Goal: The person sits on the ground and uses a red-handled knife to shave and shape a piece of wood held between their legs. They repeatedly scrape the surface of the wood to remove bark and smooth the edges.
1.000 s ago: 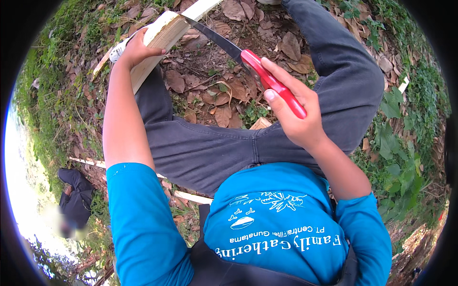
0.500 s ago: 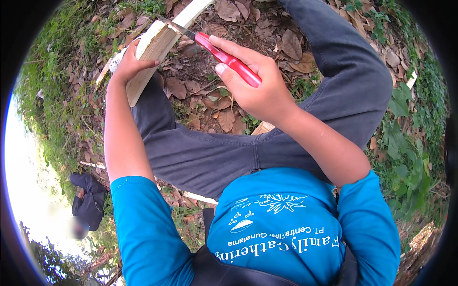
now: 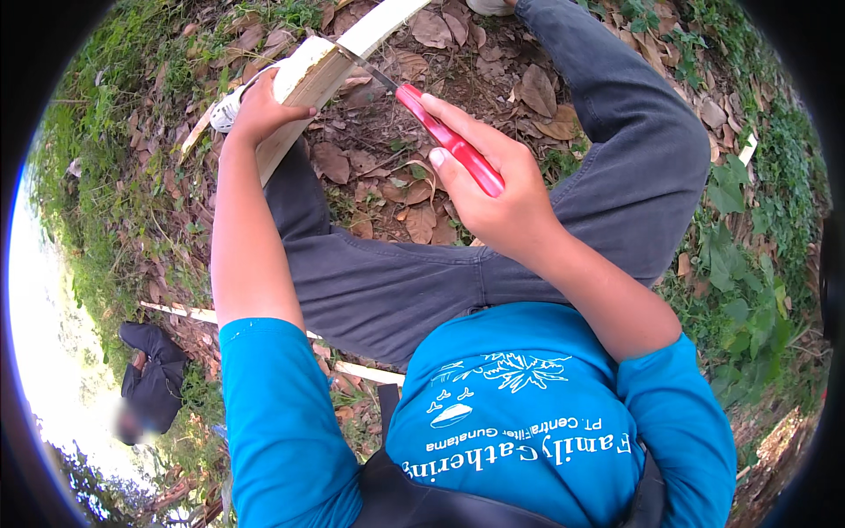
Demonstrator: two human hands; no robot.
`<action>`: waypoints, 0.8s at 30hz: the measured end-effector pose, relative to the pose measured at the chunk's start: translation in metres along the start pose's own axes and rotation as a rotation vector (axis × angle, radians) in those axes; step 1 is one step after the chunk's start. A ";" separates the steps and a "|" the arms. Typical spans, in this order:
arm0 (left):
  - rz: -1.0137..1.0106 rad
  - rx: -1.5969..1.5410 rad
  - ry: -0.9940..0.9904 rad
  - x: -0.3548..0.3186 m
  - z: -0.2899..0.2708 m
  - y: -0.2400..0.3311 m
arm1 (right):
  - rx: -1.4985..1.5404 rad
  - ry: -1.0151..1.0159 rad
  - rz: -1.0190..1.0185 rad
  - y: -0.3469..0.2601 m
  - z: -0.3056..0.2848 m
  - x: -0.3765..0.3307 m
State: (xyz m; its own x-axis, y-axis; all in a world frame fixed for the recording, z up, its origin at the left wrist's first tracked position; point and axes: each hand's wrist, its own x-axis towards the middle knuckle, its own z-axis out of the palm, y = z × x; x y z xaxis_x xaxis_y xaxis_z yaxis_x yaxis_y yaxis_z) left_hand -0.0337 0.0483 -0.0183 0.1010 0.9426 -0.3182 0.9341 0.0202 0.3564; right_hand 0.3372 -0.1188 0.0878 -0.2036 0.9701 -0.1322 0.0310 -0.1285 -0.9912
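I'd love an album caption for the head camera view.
Left hand gripping pale wood, right hand holding a red-handled saw against it.

Outdoors, leafy ground, looks like a garden or woodland edge; can't tell which. Evidence: brown soil littered with big dry leaves, grass and weeds down the left, broad-leaved green plants on the right. Washed-out daylight at far left, detail lost. Thin pale wood strip lying on the ground. Another person in dark clothes, lower left, near the glare.
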 end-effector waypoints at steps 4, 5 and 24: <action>0.015 0.055 0.068 -0.004 0.007 -0.002 | 0.013 -0.005 0.005 -0.005 -0.004 -0.015; 0.011 0.138 0.102 -0.004 0.011 -0.010 | -0.069 0.003 -0.035 -0.004 -0.002 -0.010; -0.079 0.099 0.076 -0.014 0.002 0.004 | -0.246 -0.006 -0.066 0.012 -0.002 0.002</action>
State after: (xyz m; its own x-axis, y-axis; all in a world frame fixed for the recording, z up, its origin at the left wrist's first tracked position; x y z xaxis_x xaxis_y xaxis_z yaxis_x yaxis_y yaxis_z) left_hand -0.0302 0.0348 -0.0145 0.0034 0.9619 -0.2732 0.9676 0.0658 0.2437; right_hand 0.3392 -0.1179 0.0756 -0.2192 0.9733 -0.0677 0.2546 -0.0099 -0.9670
